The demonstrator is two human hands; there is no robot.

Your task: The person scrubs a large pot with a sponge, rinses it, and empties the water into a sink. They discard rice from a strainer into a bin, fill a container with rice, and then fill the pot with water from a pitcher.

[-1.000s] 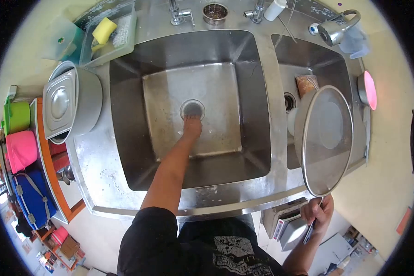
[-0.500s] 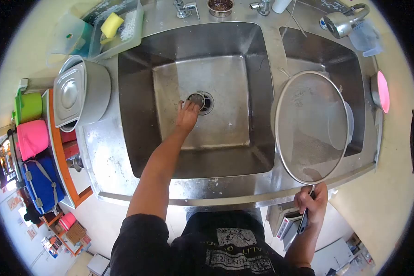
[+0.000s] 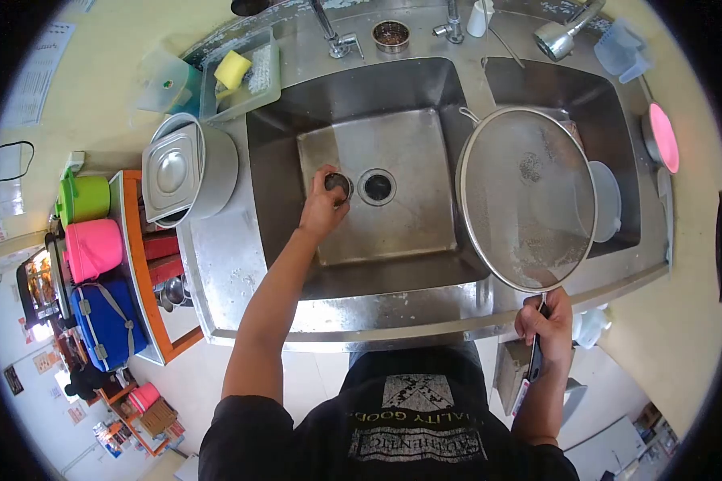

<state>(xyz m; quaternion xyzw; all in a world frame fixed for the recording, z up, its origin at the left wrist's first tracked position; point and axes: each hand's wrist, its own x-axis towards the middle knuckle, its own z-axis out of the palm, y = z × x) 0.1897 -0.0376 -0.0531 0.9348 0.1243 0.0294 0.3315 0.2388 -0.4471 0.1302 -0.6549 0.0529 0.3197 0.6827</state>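
My left hand (image 3: 322, 212) is down in the large steel sink (image 3: 409, 228), fingers curled round a small round sink strainer (image 3: 338, 185). The strainer is just left of the drain hole (image 3: 377, 188), which shows dark and uncovered. In my right hand (image 3: 549, 327) is the black handle of a large round mesh sieve (image 3: 529, 196). Its mesh has wet patches, and the sieve spans the divider and part of the smaller sink (image 3: 630, 176). A translucent white bowl (image 3: 606, 200) shows partly behind the sieve.
A lidded metal pot (image 3: 217, 170) stands left of the sink. Behind it is a tray (image 3: 271, 84) with a yellow sponge (image 3: 233, 70). Faucets (image 3: 341, 46) and a small metal bowl (image 3: 391, 36) line the back. A pink bowl (image 3: 663, 136) sits far right.
My left hand has moved the sink strainer leftward off the drain hole, leaving it uncovered. The camera view has shifted; my right hand still grips the sieve.
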